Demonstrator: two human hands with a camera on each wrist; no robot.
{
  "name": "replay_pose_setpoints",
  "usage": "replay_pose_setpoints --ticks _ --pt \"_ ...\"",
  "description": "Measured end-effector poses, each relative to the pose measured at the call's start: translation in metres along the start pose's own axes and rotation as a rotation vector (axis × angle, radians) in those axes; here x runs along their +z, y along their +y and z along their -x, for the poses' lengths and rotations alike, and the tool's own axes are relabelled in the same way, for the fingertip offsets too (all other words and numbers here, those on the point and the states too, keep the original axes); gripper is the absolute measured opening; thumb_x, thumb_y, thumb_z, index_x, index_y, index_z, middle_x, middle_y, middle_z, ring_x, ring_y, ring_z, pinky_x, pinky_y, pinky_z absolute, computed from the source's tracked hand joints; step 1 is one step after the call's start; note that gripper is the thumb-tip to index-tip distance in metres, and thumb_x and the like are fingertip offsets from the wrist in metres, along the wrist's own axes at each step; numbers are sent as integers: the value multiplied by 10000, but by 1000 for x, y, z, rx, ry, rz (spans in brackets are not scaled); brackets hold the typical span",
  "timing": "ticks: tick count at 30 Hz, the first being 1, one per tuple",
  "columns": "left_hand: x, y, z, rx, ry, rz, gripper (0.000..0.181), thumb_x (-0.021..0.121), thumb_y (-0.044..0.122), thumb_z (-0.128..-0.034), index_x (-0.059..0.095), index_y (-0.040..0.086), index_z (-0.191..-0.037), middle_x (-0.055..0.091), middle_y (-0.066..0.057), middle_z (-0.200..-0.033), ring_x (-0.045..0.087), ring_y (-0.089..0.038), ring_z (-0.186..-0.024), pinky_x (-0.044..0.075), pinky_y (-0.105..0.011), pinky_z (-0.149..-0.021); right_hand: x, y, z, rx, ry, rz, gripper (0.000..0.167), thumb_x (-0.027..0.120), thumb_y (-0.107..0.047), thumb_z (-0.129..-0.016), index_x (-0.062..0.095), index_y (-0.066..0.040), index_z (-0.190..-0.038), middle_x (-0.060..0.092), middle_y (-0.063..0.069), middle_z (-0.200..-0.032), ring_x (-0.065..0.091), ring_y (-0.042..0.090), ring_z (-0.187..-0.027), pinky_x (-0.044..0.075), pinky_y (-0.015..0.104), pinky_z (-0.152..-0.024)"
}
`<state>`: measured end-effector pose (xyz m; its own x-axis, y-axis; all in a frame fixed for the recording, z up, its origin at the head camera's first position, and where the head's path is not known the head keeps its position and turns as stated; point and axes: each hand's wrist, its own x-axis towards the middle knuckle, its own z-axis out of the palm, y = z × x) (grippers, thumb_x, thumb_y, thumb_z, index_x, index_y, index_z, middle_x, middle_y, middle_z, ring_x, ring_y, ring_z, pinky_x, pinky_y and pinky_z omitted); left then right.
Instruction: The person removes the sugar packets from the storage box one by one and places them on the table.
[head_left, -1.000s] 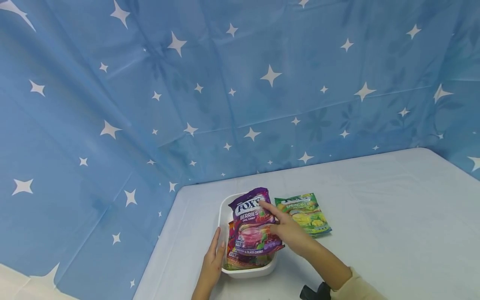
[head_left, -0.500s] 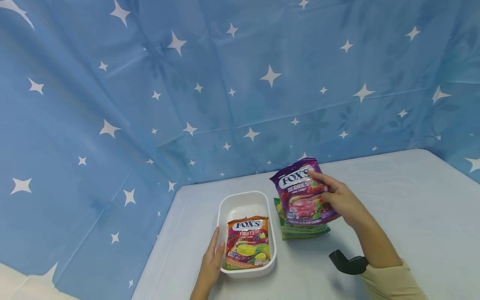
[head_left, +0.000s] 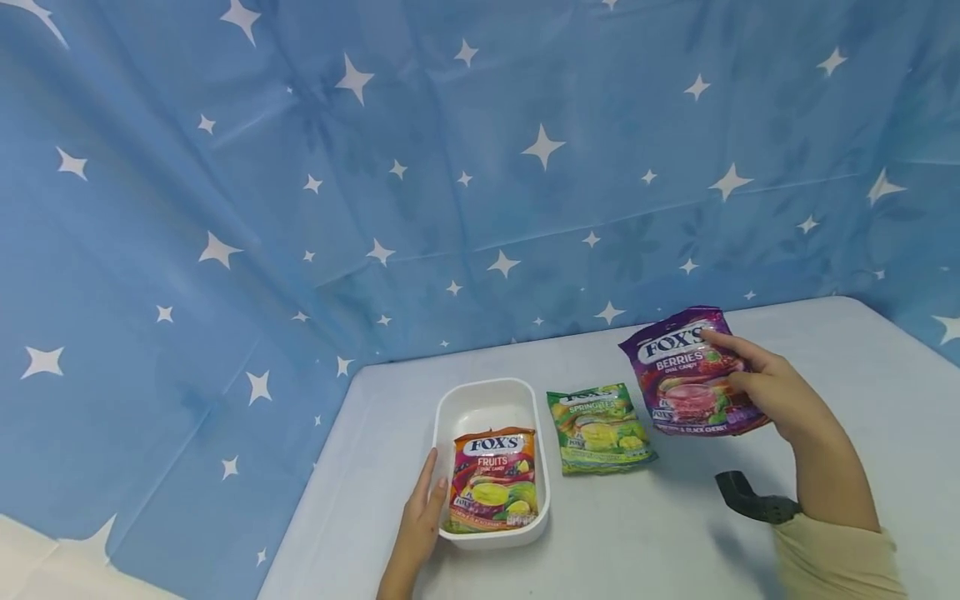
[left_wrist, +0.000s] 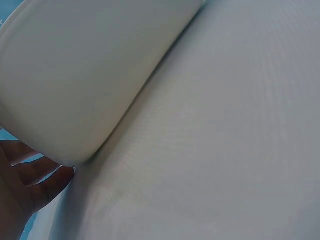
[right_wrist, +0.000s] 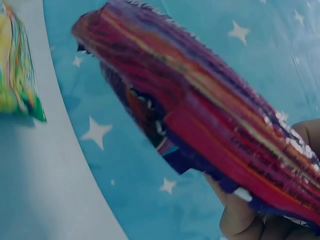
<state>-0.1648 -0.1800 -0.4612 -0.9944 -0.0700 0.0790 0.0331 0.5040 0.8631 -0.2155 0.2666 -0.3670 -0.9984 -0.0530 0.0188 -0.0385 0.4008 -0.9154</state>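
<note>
In the head view a purple berries candy bag (head_left: 686, 379) hangs above the table, pinched at its right side by my right hand (head_left: 783, 396). The right wrist view has the purple bag (right_wrist: 200, 115) edge-on, with the right fingers (right_wrist: 240, 215) on it. My left hand (head_left: 422, 521) rests against the left wall of a white tub (head_left: 546, 475), fingers fairly straight. An orange-red fruits candy bag (head_left: 493, 483) lies inside the tub. Under the left wrist camera, the fingers (left_wrist: 42, 182) touch the tub (left_wrist: 90, 75) from outside.
A green spring tea candy bag (head_left: 600, 429) lies flat on the white table (head_left: 615, 533), just right of the tub. Behind the table hangs a blue curtain (head_left: 450, 167) with white stars. A black device (head_left: 757, 500) is attached at the right wrist.
The right hand has carried the purple bag from over the tub, past the green bag, to the right. The fruits bag and green bag have come into fuller view. The left hand stays at the tub.
</note>
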Motion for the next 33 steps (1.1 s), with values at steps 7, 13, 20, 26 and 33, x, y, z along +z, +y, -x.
replay_pose_setpoints --ticks 7,13,20,26,33 --pt "-1 1 -1 -9 1 0 544 366 348 -974 238 119 -1451 206 -145 -1501 184 -414 -1358 188 -614 -1059 -13 19 -3 69 60 31 589 374 -143 -941 121 -250 -1462 85 387 -1424 320 506 -1101 451 394 -718" --pt "-2 3 -2 -14 0 -1 548 364 366 -973 237 135 -1453 207 -145 -1502 185 -413 -1358 196 -616 -1055 -14 26 -8 61 82 42 606 385 -119 -936 114 -237 -1464 94 389 -1425 363 450 -1068 414 246 -676" --pt "-1 4 -3 1 -1 7 546 370 352 -974 238 124 -1452 206 -149 -1501 182 -420 -1356 187 -616 -1058 -22 88 -42 122 98 58 589 479 -285 -937 183 -405 -1432 37 284 -1493 357 477 -1144 458 341 -648" --pt "0 3 -5 0 3 8 548 366 354 -974 239 113 -1450 214 -146 -1500 190 -417 -1355 194 -615 -1058 -27 136 -65 130 105 87 536 489 -430 -917 227 -516 -1377 211 258 -1471 459 358 -1071 487 287 -646" --pt "4 3 -8 -17 -3 17 551 368 379 -970 243 144 -1453 209 -136 -1504 183 -408 -1361 191 -615 -1059 -20 77 -35 176 95 39 582 474 -227 -930 220 -320 -1446 176 279 -1466 411 412 -1175 487 473 -754"
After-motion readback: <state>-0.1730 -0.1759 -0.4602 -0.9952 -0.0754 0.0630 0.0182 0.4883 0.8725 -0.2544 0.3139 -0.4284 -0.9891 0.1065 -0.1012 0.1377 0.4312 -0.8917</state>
